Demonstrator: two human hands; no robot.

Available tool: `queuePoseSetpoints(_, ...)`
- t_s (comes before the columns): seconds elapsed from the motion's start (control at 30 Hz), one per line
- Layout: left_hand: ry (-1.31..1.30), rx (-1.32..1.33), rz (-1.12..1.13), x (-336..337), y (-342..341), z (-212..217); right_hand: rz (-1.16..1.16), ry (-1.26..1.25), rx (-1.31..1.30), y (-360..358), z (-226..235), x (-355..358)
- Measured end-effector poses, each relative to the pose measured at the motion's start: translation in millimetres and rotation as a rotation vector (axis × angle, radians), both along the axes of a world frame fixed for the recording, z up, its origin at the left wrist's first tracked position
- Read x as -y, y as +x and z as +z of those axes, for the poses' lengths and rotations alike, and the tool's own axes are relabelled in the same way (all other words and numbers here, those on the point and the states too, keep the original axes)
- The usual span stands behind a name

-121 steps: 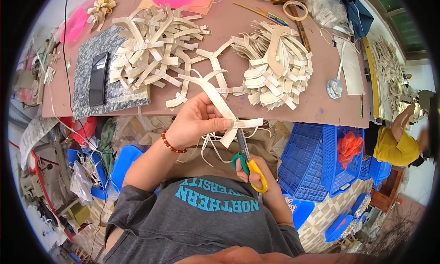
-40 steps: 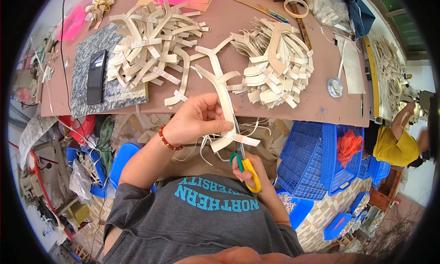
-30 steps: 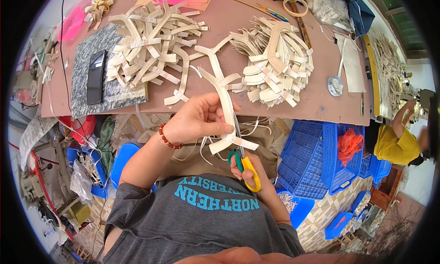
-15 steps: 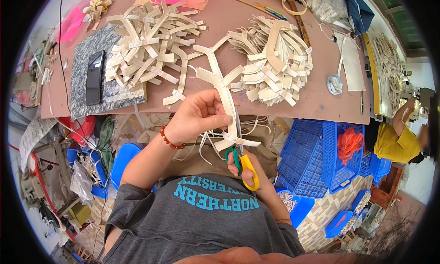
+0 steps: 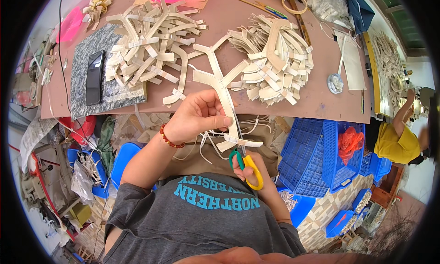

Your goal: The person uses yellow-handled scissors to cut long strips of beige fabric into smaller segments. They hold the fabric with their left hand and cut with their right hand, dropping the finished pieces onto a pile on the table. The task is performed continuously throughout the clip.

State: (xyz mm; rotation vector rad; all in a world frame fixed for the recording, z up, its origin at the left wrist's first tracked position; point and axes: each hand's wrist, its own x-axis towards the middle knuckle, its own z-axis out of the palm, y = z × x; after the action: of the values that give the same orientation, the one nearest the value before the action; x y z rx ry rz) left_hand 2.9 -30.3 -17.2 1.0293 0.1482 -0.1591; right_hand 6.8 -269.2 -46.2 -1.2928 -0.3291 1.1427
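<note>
My left hand (image 5: 207, 114) pinches a cream Y-shaped strap piece (image 5: 225, 93) between thumb and fingers, just off the near edge of the table. The piece has stitched edges, two arms at its far end and a crosswise strip at its near end. In my right hand (image 5: 246, 168) are scissors (image 5: 251, 169) with one green and one yellow handle loop. Their blades run up along the right edge of the strap's stem, partly hidden by it. Two heaps of similar straps, one on the left (image 5: 145, 48) and one on the right (image 5: 280, 65), lie beyond my hands.
A black phone (image 5: 95, 78) rests on a grey stone slab (image 5: 80, 58) at the left. Tape rolls, pens and plastic bags lie along the table's far right. Blue crates (image 5: 300, 158) stand at my right, and a co-worker in yellow (image 5: 398, 142) sits beyond them.
The scissors and my right hand have shifted slightly right, with the handle loops a little lower. The strap's left arm has turned slightly; my left hand keeps its grip.
</note>
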Motion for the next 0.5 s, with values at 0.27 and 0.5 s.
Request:
queuePoseSetpoints(0.27,-0.102,0.005,0.051,-4.8,7.5,7.6,-0.005,-0.094,0.093,-3.0,-14.3,3.1)
queuePoseSetpoints(0.5,-0.073,0.009,0.153,-2.0,5.5,-6.0,0.002,0.1,0.02,-0.6,-3.1,-2.2)
